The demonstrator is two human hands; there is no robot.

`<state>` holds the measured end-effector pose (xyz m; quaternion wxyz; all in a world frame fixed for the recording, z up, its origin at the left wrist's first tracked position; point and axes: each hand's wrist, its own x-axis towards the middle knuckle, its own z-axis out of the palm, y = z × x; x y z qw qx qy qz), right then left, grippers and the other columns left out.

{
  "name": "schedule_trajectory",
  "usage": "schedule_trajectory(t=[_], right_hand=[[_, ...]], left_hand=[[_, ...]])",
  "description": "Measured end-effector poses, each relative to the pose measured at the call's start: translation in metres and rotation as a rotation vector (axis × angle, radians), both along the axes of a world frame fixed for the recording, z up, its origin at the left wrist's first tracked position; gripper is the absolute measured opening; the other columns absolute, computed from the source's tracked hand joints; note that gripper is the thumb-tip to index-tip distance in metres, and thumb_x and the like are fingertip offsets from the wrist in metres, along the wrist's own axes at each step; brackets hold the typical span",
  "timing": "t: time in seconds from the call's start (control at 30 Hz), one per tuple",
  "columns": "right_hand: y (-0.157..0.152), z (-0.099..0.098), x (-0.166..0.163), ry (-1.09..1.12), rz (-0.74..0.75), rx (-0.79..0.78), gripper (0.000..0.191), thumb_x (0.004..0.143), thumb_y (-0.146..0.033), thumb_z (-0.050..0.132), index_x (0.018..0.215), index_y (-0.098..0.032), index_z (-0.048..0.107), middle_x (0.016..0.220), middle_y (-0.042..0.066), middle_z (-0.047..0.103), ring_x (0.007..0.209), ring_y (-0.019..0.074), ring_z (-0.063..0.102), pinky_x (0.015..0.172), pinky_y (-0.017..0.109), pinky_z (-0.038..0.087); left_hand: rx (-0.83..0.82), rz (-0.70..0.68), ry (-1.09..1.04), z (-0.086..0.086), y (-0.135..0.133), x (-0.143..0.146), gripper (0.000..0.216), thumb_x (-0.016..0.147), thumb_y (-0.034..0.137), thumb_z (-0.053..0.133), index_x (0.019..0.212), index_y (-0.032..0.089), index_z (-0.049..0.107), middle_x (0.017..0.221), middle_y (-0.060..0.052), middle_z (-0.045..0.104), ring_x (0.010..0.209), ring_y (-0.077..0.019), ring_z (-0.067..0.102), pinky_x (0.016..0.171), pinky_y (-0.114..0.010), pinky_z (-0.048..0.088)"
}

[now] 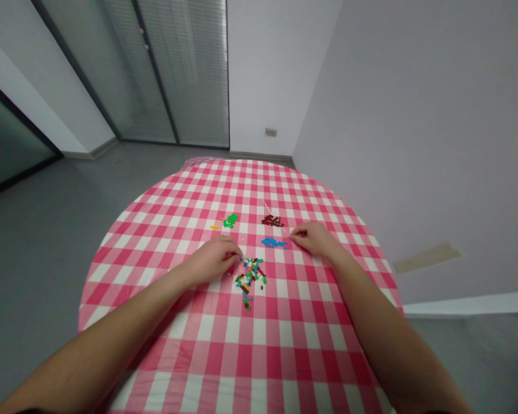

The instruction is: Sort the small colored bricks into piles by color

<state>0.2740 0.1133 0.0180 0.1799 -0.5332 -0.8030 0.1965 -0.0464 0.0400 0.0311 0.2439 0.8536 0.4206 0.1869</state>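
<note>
A mixed heap of small coloured bricks [250, 279] lies on the red-and-white checked tablecloth [242, 356]. My left hand [213, 259] rests at the heap's upper left edge, fingers curled in a pinch; what they hold is too small to name. My right hand [313, 237] lies with curled fingers just right of a small blue pile [274, 243], fingertips touching the cloth beside it. Further back sit a dark brown pile [273, 221], a green pile [230, 221] and a few yellow pieces [214, 226].
The round table stands in a corner, with a pale wall [414, 115] close on the right and glass doors with blinds [176, 69] behind. Grey floor [47, 218] surrounds the table on the left.
</note>
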Motion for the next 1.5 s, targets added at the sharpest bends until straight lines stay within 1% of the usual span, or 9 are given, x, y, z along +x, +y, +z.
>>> schedule_trajectory(t=[0.23,0.43,0.53,0.7,0.97,1.13,1.3,1.4,1.5], right_hand=[[0.000,-0.001,-0.006,0.025,0.144,0.005,0.018,0.088,-0.028,0.061,0.087,-0.024,0.079,0.090,0.006,0.077,0.081,0.0229,0.070,0.070,0.032,0.052],[0.002,-0.005,-0.007,0.014,0.251,0.029,0.022,0.092,-0.029,0.058,0.094,-0.025,0.079,0.092,0.006,0.075,0.085,0.0219,0.069,0.076,0.034,0.052],[0.002,-0.006,-0.009,0.037,0.226,0.017,0.021,0.092,-0.029,0.058,0.096,-0.025,0.079,0.096,0.005,0.076,0.088,0.0226,0.070,0.078,0.035,0.053],[-0.003,-0.002,-0.014,0.102,0.077,0.077,0.020,0.089,-0.028,0.061,0.098,-0.024,0.078,0.098,0.007,0.077,0.088,0.0240,0.071,0.078,0.037,0.055],[-0.011,0.006,-0.022,0.148,0.037,0.148,0.021,0.089,-0.027,0.058,0.098,-0.022,0.077,0.096,0.007,0.076,0.082,0.0224,0.070,0.073,0.035,0.053],[-0.025,0.016,-0.035,0.208,0.066,0.213,0.021,0.090,-0.027,0.058,0.096,-0.020,0.077,0.089,0.007,0.076,0.075,0.0203,0.068,0.067,0.031,0.051],[-0.057,0.025,-0.069,0.277,0.286,0.339,0.017,0.092,-0.033,0.064,0.092,-0.022,0.076,0.077,0.005,0.074,0.068,0.0166,0.065,0.064,0.028,0.049],[-0.070,0.023,-0.084,0.340,0.356,0.422,0.017,0.093,-0.034,0.066,0.090,-0.019,0.075,0.074,0.005,0.072,0.064,0.0148,0.062,0.061,0.027,0.048],[-0.074,0.019,-0.089,0.358,0.385,0.469,0.014,0.093,-0.030,0.065,0.089,-0.019,0.074,0.073,0.004,0.072,0.064,0.0144,0.062,0.061,0.026,0.047]], left_hand=[[0.074,-0.007,0.095,0.000,0.003,-0.002,0.023,0.089,0.011,0.052,0.090,0.017,0.074,0.090,-0.007,0.071,0.089,-0.0221,0.062,0.084,-0.035,0.048],[0.087,-0.044,0.093,-0.006,0.002,-0.001,0.022,0.093,0.014,0.055,0.098,0.018,0.076,0.092,-0.009,0.068,0.089,-0.0219,0.061,0.081,-0.033,0.047],[0.086,-0.049,0.103,-0.007,0.001,0.001,0.020,0.093,0.014,0.057,0.095,0.017,0.076,0.091,-0.009,0.069,0.090,-0.0222,0.061,0.082,-0.033,0.046],[0.053,-0.035,0.111,-0.004,0.000,0.004,0.018,0.092,0.014,0.058,0.089,0.017,0.075,0.091,-0.009,0.069,0.091,-0.0227,0.060,0.085,-0.034,0.046],[-0.001,-0.058,0.096,-0.005,0.001,0.006,0.013,0.092,0.020,0.061,0.086,0.017,0.072,0.088,-0.007,0.068,0.089,-0.0225,0.059,0.083,-0.035,0.046],[-0.092,-0.002,-0.115,0.001,-0.001,0.008,0.019,0.094,0.020,0.054,0.085,0.018,0.069,0.089,-0.006,0.069,0.089,-0.0197,0.061,0.084,-0.033,0.047],[-0.303,0.155,-0.435,0.005,-0.007,0.016,0.024,0.092,0.035,0.056,0.085,0.016,0.070,0.086,-0.006,0.069,0.078,-0.0187,0.064,0.074,-0.031,0.050],[-0.349,0.173,-0.554,0.006,-0.010,0.020,0.027,0.088,0.039,0.060,0.082,0.015,0.071,0.082,-0.005,0.070,0.076,-0.0182,0.063,0.071,-0.030,0.049],[-0.347,0.151,-0.570,0.007,-0.011,0.022,0.025,0.087,0.037,0.061,0.079,0.016,0.072,0.078,-0.004,0.069,0.073,-0.0167,0.062,0.069,-0.028,0.049]])
